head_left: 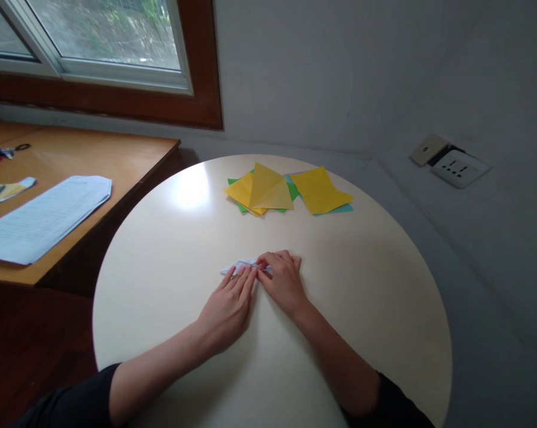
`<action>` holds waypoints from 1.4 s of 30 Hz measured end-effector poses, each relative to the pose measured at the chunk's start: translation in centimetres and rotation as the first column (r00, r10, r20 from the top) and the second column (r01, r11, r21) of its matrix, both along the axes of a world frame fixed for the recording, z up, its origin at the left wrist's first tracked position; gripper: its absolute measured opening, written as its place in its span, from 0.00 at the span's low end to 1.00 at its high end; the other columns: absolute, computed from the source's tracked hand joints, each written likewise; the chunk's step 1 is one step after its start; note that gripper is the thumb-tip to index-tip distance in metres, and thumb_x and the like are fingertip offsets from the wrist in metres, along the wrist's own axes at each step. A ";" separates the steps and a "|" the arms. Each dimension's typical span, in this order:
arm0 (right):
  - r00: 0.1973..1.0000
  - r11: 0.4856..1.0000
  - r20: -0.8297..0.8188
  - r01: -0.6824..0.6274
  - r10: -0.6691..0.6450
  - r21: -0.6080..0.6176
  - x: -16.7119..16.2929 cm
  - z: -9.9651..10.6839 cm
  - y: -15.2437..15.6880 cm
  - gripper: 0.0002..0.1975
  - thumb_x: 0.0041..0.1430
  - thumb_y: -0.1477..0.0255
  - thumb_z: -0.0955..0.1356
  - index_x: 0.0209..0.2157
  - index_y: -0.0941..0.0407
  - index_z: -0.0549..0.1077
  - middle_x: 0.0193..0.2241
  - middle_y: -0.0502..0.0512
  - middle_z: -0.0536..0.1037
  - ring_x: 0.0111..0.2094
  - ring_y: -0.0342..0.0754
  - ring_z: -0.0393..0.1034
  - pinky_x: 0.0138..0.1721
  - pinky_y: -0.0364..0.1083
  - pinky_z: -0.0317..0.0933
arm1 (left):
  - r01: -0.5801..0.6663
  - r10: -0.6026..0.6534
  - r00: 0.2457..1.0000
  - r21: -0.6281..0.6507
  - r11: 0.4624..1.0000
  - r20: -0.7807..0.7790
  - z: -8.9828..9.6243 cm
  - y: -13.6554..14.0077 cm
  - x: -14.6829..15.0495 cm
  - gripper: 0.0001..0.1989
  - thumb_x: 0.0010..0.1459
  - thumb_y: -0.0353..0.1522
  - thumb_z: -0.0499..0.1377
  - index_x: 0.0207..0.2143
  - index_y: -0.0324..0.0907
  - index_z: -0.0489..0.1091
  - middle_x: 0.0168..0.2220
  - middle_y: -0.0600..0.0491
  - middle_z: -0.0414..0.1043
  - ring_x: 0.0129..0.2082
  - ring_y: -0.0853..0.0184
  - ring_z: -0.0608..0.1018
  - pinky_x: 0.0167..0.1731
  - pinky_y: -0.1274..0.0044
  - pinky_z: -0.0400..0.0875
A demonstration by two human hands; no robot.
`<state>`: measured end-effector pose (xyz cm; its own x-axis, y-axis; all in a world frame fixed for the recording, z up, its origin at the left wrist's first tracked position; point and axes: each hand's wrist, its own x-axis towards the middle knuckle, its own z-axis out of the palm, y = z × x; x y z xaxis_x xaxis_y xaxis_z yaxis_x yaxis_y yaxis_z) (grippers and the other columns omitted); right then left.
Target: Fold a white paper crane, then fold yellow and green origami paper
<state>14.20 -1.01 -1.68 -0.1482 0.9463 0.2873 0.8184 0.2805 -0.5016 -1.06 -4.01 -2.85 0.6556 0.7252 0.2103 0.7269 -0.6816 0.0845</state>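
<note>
On the round white table lies a small piece of folded white paper, long and pointed at its left end. My left hand rests on its near edge, fingers stretched out and lying flat; the thumb is hidden. From the right, my right hand closes on the same paper with thumb and bent fingers, near the paper's middle. A pinkish tip shows just past the right knuckles, but I cannot tell whether it is paper. Both hands cover much of the paper, so its folds are partly hidden.
Square sheets of yellow paper and more yellow and green sheets lie at the table's far side. To the left stands a wooden desk with printed pages and scissors. A wall socket is at right.
</note>
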 end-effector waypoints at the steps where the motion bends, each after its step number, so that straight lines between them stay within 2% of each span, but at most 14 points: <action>1: 1.000 1.000 -0.004 0.013 -0.013 0.002 0.0 0.0 0.0 0.05 0.52 0.76 0.68 0.31 0.52 0.69 0.27 0.48 0.77 0.38 0.48 0.65 0.39 0.48 0.46 | 0.000 0.000 1.000 0.002 1.000 -0.005 0.1 0.0 0.0 0.29 0.53 0.24 0.44 0.59 0.27 0.52 0.57 0.35 0.60 0.59 0.55 0.61 0.58 0.61 0.53; 6: 0.996 0.996 -0.017 0.082 -0.083 -0.019 0.1 -0.1 -0.1 0.05 0.53 0.74 0.68 0.32 0.51 0.68 0.27 0.49 0.74 0.38 0.50 0.62 0.38 0.48 0.46 | -0.005 0.005 1.000 0.014 1.000 -0.021 0.2 0.0 0.1 0.28 0.52 0.24 0.45 0.57 0.27 0.56 0.56 0.35 0.62 0.58 0.55 0.63 0.58 0.61 0.53; 11: 0.985 0.985 0.048 0.170 -0.169 -0.038 0.0 -0.1 -0.3 0.07 0.52 0.71 0.69 0.34 0.51 0.68 0.33 0.53 0.70 0.37 0.52 0.60 0.36 0.49 0.48 | -0.010 0.011 1.000 0.061 0.998 -0.026 0.4 0.1 0.1 0.25 0.52 0.23 0.46 0.54 0.25 0.61 0.54 0.36 0.64 0.56 0.55 0.66 0.57 0.63 0.55; 15: 0.981 0.980 0.032 0.193 -0.192 -0.040 0.0 -0.2 -0.4 0.08 0.51 0.71 0.69 0.35 0.49 0.68 0.34 0.54 0.68 0.37 0.53 0.60 0.37 0.49 0.49 | -0.009 0.011 0.999 0.071 0.997 -0.036 0.5 0.1 0.1 0.25 0.53 0.23 0.46 0.53 0.26 0.61 0.53 0.36 0.65 0.55 0.55 0.66 0.57 0.63 0.55; 23: 0.973 0.961 -0.031 0.221 -0.229 -0.164 0.7 -0.2 -0.4 0.10 0.50 0.74 0.68 0.36 0.49 0.69 0.36 0.54 0.67 0.40 0.54 0.61 0.40 0.51 0.50 | -0.007 0.012 0.999 0.078 0.997 -0.052 0.4 0.2 0.1 0.24 0.53 0.23 0.46 0.53 0.25 0.62 0.53 0.36 0.65 0.55 0.55 0.66 0.57 0.64 0.53; 27: 0.962 0.961 -0.128 0.219 -0.242 -0.169 1.2 -0.5 -0.1 0.11 0.48 0.78 0.65 0.34 0.50 0.69 0.34 0.52 0.67 0.38 0.51 0.61 0.39 0.49 0.50 | -0.004 0.005 1.000 0.073 0.997 -0.018 0.1 0.2 0.1 0.24 0.52 0.23 0.47 0.53 0.25 0.62 0.53 0.34 0.65 0.55 0.54 0.66 0.57 0.63 0.55; 29: 0.931 0.970 -0.287 0.186 -0.225 -0.158 1.7 -0.8 0.0 0.10 0.47 0.78 0.64 0.33 0.52 0.68 0.30 0.50 0.66 0.34 0.48 0.61 0.37 0.47 0.52 | -0.011 0.008 0.999 0.088 0.996 0.039 -0.1 0.3 0.1 0.23 0.52 0.22 0.47 0.52 0.27 0.63 0.52 0.35 0.66 0.54 0.55 0.67 0.55 0.63 0.58; 32: 0.807 0.983 -0.561 0.138 -0.182 -0.119 2.5 -1.2 0.1 0.06 0.48 0.73 0.63 0.32 0.54 0.66 0.24 0.47 0.62 0.29 0.45 0.59 0.31 0.44 0.53 | 0.007 -0.028 0.986 0.130 0.992 0.163 -0.1 0.3 0.0 0.21 0.54 0.22 0.47 0.51 0.32 0.63 0.51 0.38 0.67 0.52 0.57 0.69 0.53 0.64 0.63; 36: 0.666 0.976 -0.716 0.192 -0.209 -0.107 3.0 -1.7 0.1 0.08 0.46 0.69 0.64 0.31 0.55 0.65 0.23 0.45 0.60 0.25 0.43 0.57 0.28 0.43 0.53 | -0.009 -0.037 0.965 0.176 0.984 0.259 0.7 0.6 -0.1 0.17 0.56 0.23 0.48 0.47 0.38 0.65 0.51 0.41 0.66 0.50 0.57 0.69 0.48 0.64 0.66; 39: 0.614 0.971 -0.760 0.216 -0.214 -0.099 3.0 -1.7 0.2 0.09 0.45 0.70 0.65 0.31 0.55 0.65 0.22 0.44 0.60 0.24 0.42 0.56 0.28 0.42 0.54 | -0.095 0.072 0.959 0.073 0.993 0.273 1.5 1.5 0.2 0.18 0.54 0.26 0.54 0.48 0.39 0.64 0.52 0.39 0.63 0.50 0.54 0.68 0.47 0.62 0.66; 42: 0.585 0.967 -0.783 0.239 -0.212 -0.084 3.0 -1.8 0.3 0.09 0.44 0.71 0.65 0.31 0.55 0.65 0.22 0.43 0.60 0.23 0.41 0.56 0.27 0.42 0.55 | -0.122 0.149 0.955 -0.117 0.985 0.256 2.0 2.7 0.6 0.26 0.50 0.28 0.59 0.53 0.38 0.59 0.53 0.38 0.62 0.51 0.53 0.67 0.49 0.62 0.63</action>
<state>17.20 -0.66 -3.43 0.3620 0.9073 0.2139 0.1568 0.1669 -0.9734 -0.43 -1.29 -0.90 0.4804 0.8295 0.2848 0.7548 -0.5564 0.3476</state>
